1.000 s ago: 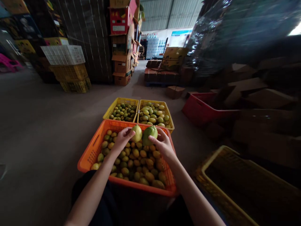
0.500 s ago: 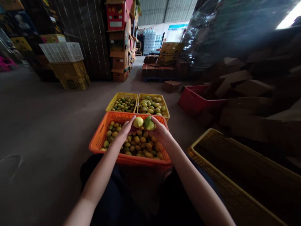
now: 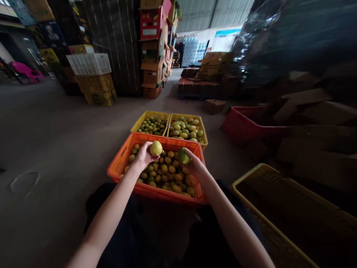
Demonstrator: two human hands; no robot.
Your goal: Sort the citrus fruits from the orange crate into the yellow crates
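Observation:
My left hand (image 3: 145, 155) is closed around a pale yellow fruit (image 3: 156, 148), held above an orange crate (image 3: 115, 168). A green fruit (image 3: 184, 156) is gripped in my right hand (image 3: 195, 163), over the right part of the same crate. The two held fruits are apart. Beneath them, many yellow and green fruits (image 3: 164, 178) lie in the orange crate. Touching its far side are two yellow crates side by side: the left one (image 3: 135, 125) holds small, mostly green fruits, the right one (image 3: 205, 136) larger, yellower fruits.
A long yellow crate (image 3: 251, 172) stands close by on the right, with a red crate (image 3: 237, 124) and loose cardboard (image 3: 306, 97) beyond it. Stacked crates (image 3: 96, 83) and tall box stacks (image 3: 152, 56) rise farther back. A pink chair (image 3: 26, 71) is at far left.
My hands have moved apart, each still holding its fruit; the left went leftward, the right slightly down. The camera view has turned a little to the left.

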